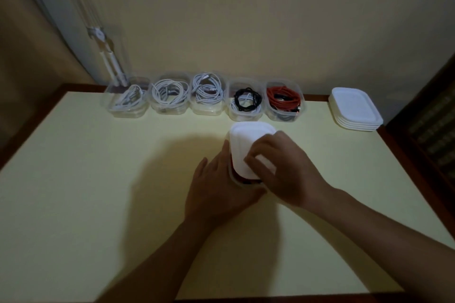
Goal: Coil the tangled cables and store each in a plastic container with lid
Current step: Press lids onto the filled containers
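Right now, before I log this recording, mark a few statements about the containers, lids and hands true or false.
1. Five open containers stand in a row at the back of the table. True.
2. The stack of lids lies at the table's left edge. False: it lies at the back right corner.
3. The right hand holds a white lid on the near container. True.
4. The red cable sits in the leftmost container of the row. False: it sits in the rightmost one.
5. The left hand is clear of the near container. False: it holds the container's side.
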A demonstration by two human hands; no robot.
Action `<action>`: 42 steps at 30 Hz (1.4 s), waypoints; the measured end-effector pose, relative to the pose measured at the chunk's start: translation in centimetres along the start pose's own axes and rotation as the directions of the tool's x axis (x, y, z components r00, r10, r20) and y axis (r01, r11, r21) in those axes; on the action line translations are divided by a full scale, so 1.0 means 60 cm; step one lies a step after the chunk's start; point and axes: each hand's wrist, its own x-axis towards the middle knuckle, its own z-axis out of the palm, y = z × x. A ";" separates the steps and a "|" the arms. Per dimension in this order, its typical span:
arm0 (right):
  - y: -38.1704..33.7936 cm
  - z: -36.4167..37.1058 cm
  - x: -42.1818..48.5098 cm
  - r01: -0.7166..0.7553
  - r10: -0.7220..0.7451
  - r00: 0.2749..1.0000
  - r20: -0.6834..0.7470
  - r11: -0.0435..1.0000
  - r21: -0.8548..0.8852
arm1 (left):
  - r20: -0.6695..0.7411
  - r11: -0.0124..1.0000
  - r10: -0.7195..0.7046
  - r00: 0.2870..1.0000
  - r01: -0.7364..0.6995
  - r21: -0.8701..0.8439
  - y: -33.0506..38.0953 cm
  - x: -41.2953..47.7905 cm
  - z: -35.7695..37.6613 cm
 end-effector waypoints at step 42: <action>-0.166 0.123 -0.042 -0.291 0.353 0.877 0.326 0.930 -0.226 | -0.027 0.746 -0.448 0.894 0.357 -0.562 -0.067 -0.098 -0.093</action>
